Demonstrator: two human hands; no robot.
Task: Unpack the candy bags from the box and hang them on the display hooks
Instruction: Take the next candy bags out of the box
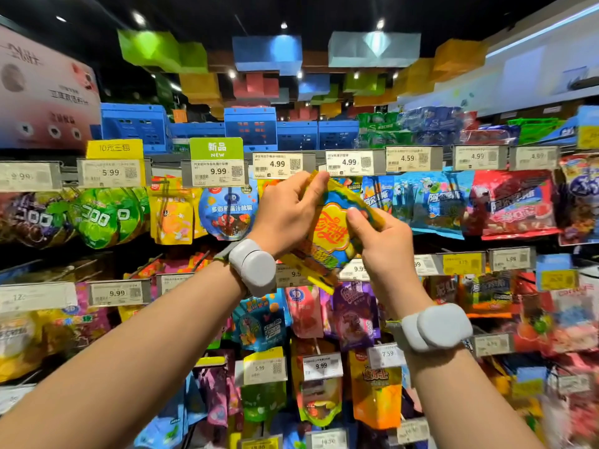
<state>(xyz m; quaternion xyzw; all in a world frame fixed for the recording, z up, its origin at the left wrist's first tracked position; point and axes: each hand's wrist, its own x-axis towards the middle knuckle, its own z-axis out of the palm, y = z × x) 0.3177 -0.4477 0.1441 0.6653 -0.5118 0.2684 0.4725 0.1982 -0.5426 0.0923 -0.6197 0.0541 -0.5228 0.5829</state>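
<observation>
Much of the display is smeared by motion: the bags at the far left and along the right edge blur into colour, and their printing cannot be read. The hooks themselves are hidden behind price tags and hanging packets, and no box shows anywhere.

At the left, green round packets [103,215] hang under a yellow sign [114,148]. Next comes a green "NEW" sign [216,148] above a 9.99 price tag [215,172], with a blue round bag [227,212] hanging below it.

The left hand [287,210] is raised in front of the upper row, fingers curled and pinching the top edge of the yellow candy bag [330,231]; a grey wrist device [252,265] sits on that forearm. The bag is held up in the air between both hands, just under the 4.99 price tags [278,164]. Its long axis runs diagonally, top end pointing up toward the tag rail, bottom end down and left; its lower corner is blurred and both hands cover part of it.

The right hand [384,241] grips the bag's right edge, thumb pressed on its face. Blue bags [431,202] and a red bag [515,205] hang beyond.
</observation>
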